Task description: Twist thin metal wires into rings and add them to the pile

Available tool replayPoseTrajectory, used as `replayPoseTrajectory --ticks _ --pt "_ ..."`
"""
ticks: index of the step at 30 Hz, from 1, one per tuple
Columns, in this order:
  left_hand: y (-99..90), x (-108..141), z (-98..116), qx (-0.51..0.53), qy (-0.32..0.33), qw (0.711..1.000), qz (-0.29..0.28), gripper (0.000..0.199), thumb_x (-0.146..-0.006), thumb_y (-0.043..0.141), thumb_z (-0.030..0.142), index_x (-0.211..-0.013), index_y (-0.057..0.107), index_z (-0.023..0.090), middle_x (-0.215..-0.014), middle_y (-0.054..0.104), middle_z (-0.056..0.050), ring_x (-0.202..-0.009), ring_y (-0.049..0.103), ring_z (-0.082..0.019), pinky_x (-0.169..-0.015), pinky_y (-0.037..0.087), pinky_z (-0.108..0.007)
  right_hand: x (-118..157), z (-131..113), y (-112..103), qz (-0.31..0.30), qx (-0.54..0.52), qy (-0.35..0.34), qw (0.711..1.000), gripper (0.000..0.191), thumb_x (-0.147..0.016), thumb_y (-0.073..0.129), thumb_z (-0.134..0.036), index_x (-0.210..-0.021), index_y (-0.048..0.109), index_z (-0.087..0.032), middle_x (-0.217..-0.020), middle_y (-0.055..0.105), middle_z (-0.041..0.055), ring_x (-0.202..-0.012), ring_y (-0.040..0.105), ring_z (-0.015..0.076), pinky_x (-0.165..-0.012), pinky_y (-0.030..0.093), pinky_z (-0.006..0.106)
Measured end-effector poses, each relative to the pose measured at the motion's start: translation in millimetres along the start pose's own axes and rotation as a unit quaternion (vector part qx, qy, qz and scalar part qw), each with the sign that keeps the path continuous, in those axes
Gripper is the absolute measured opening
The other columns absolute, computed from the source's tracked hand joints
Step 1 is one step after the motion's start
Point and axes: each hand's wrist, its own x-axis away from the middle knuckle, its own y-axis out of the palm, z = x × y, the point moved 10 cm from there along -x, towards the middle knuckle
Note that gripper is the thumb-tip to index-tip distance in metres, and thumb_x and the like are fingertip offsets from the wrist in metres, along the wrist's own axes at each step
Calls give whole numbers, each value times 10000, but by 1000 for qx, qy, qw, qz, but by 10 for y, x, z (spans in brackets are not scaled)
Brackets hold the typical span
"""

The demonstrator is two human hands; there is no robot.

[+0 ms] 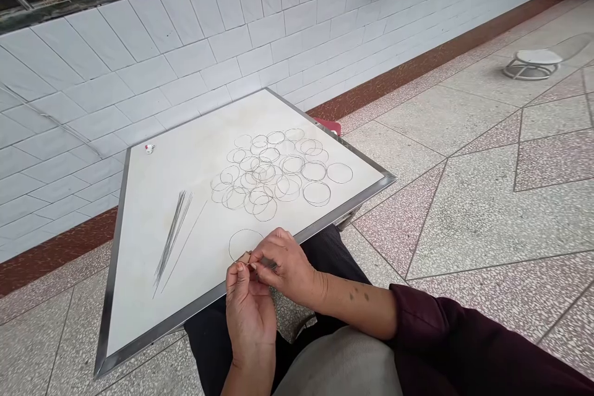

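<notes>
My left hand (250, 315) and my right hand (285, 266) meet at the near edge of a white board (139, 284) with a metal frame. Their fingertips pinch a thin wire ring (244, 244), which stands out over the board; the join in the wire is hidden by my fingers. Farther up the board lies a loose, overlapping heap of similar wire rings (273, 173). To the left lie a bundle of straight thin wires (172, 241) and one single straight wire (184, 247). A tiny white and red object (149, 148) sits near the board's far left corner.
The board rests across my lap, over dark trousers (325, 260) and a pale grey apron (341, 365). A white tiled wall (185, 31) runs along its far side. Terrazzo floor (464, 210) spreads right, with a low round white stand (533, 65) farther off.
</notes>
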Motion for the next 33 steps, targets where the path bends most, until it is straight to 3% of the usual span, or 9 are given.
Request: replayPoseTrajectory --ticks 6,15,25,33 --pt "-23 -15 25 -13 9 1000 1 199 -736 838 299 -798 674 204 -891 705 17 -823 652 -109 -784 511 -233 -4 -13 -33 6 3 -8 1000 41 -882 673 -181 -883 674 -222 -835 691 4 -852 537 194 -803 413 347" --pt "-111 -35 53 -10 6 1000 25 174 -736 835 273 -789 687 198 -878 697 1 -813 647 -117 -774 527 -228 2 -154 -40 -11 16 -81 997 121 -876 627 -105 -915 658 -215 -855 696 4 -872 543 185 -825 422 340" --pt "-174 -66 59 -13 11 1000 20 157 -760 811 260 -812 671 212 -895 687 15 -849 636 -117 -800 517 -230 64 -265 12 -54 80 -207 974 150 -999 489 -204 -995 638 -217 -944 717 21 -822 549 169 -776 444 334" --pt "-68 -58 55 -11 -10 1000 2 215 -712 848 297 -808 676 211 -928 684 5 -881 643 -132 -800 517 -253 85 -197 -43 -58 81 -202 974 147 -1005 497 -210 -1025 639 -241 -924 717 14 -882 580 173 -825 446 349"
